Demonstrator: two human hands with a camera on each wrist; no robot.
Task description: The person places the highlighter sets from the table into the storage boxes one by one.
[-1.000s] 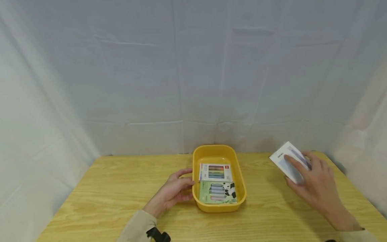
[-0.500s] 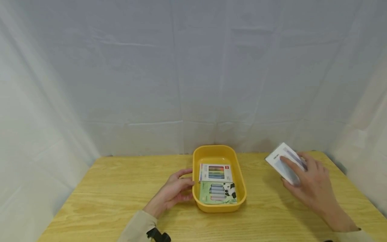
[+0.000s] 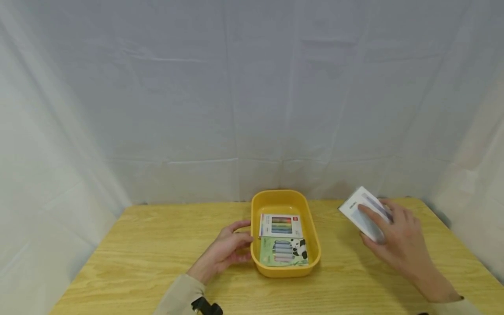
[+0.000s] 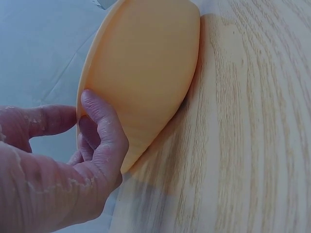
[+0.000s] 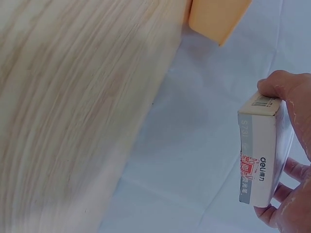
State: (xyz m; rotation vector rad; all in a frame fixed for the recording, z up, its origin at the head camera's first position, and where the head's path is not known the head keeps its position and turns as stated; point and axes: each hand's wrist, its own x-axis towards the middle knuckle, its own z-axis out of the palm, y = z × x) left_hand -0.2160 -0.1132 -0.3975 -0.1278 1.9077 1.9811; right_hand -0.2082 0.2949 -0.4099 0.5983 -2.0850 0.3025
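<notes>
At the left wall of a yellow plastic bin (image 3: 285,272), my left hand (image 3: 225,249) touches the outside of the wall and the rim with thumb and fingertips. The left wrist view shows these fingertips close up at the bin's rim (image 4: 92,53). Inside the bin lie a white box with a window of coloured sticks (image 3: 267,224) and a green panda box (image 3: 265,258). My right hand (image 3: 405,240) grips a white highlighter box (image 3: 356,202) by its sides, tilted above the table to the bin's right. Deli lettering shows on the highlighter box in the right wrist view.
The wooden table (image 3: 157,245) carries the bin near its back edge. Pale sheeting (image 3: 189,109) hangs behind it and at both sides. In the right wrist view, a corner of the bin (image 5: 214,22) shows at the top.
My right hand has moved a little to the left with the highlighter box, closer to the bin. The left hand and the bin have stayed in place.
</notes>
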